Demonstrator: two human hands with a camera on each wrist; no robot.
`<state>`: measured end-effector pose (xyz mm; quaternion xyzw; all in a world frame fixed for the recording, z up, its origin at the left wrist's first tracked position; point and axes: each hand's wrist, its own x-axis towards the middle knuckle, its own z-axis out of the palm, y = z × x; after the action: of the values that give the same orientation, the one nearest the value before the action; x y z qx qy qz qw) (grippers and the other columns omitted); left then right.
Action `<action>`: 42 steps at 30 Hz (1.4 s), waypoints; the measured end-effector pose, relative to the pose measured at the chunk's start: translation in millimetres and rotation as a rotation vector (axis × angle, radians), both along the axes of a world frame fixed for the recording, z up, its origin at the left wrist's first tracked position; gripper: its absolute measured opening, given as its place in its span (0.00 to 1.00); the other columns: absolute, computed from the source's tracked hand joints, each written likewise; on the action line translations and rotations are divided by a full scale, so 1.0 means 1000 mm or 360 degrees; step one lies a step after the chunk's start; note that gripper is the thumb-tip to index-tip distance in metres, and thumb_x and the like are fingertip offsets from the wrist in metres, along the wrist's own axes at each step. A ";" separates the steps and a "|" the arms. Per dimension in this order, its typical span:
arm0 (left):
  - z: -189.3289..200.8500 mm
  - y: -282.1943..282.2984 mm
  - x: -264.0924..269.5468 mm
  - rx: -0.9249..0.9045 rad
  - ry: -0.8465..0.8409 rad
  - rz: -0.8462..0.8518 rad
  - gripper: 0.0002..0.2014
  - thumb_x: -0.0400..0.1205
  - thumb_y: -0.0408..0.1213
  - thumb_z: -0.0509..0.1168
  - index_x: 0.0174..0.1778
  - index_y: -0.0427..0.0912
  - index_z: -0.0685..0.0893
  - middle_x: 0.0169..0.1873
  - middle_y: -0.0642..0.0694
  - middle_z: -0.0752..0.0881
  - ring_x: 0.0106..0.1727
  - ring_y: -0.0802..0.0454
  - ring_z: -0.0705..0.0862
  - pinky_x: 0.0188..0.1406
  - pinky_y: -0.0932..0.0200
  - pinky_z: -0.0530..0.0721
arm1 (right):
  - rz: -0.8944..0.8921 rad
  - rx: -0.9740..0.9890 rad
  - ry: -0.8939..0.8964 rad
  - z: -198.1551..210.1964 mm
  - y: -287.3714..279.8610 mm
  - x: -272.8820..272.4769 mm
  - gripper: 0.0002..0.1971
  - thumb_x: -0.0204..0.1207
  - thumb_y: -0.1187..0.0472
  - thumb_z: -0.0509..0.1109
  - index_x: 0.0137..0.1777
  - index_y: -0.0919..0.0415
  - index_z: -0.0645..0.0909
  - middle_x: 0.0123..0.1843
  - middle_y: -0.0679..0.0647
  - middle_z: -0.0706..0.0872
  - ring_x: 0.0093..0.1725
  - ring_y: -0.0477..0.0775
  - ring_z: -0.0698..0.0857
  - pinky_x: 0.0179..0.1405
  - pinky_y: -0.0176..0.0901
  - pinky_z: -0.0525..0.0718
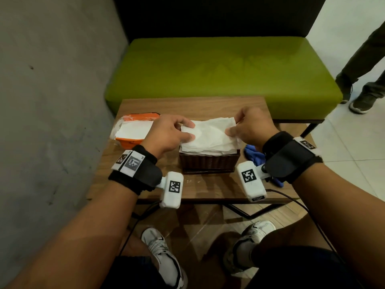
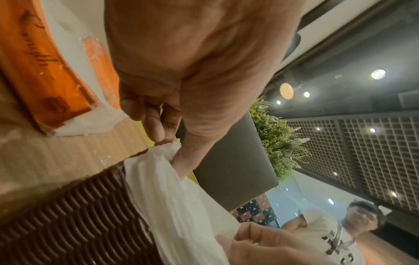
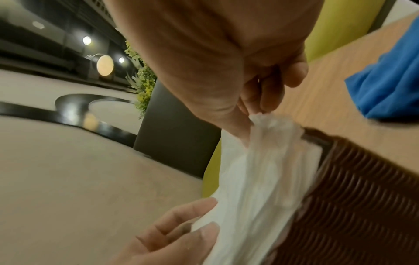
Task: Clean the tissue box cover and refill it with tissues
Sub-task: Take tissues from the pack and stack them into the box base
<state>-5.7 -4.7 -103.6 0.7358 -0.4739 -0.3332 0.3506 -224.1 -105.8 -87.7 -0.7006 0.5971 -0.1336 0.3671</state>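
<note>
Two hands hold one stack of white tissues (image 1: 208,134) by its short ends: our left hand (image 1: 166,135) pinches the left end between thumb and curled fingers (image 2: 145,111), our right hand (image 1: 251,126) pinches the right end. The stack's long axis runs left to right, parallel to the desk's (image 1: 198,105) near edge, resting on the open top of the brown woven box (image 1: 209,161) mid-desk. An orange tissue pack (image 1: 133,130) lies near the left edge, a blue cloth (image 1: 255,156) towards the right.
</note>
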 end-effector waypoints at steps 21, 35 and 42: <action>-0.001 -0.019 0.008 0.0389 -0.0828 -0.0375 0.26 0.78 0.47 0.83 0.73 0.60 0.88 0.60 0.45 0.69 0.73 0.36 0.72 0.76 0.41 0.77 | 0.0663 -0.0479 0.0461 0.002 -0.002 0.013 0.11 0.74 0.64 0.80 0.54 0.52 0.89 0.48 0.53 0.92 0.44 0.57 0.90 0.38 0.42 0.80; -0.004 -0.024 0.005 0.0664 -0.0922 -0.0633 0.33 0.77 0.47 0.84 0.79 0.50 0.84 0.71 0.47 0.85 0.67 0.45 0.83 0.66 0.51 0.83 | 0.0964 -0.0248 0.0917 -0.017 -0.001 0.014 0.23 0.77 0.55 0.77 0.72 0.38 0.84 0.46 0.48 0.89 0.19 0.48 0.86 0.35 0.46 0.94; 0.014 0.008 0.031 0.0382 -0.0153 -0.0386 0.20 0.81 0.52 0.79 0.69 0.56 0.91 0.61 0.50 0.88 0.57 0.54 0.87 0.50 0.61 0.85 | 0.0960 -0.0328 0.0708 0.006 -0.004 0.012 0.24 0.73 0.56 0.83 0.70 0.48 0.87 0.49 0.50 0.94 0.37 0.54 0.93 0.37 0.49 0.92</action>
<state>24.9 3.4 -89.2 0.7248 -0.5323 -0.3917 0.1945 -211.9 -109.8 -81.6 -0.8898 0.4127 0.0764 0.1792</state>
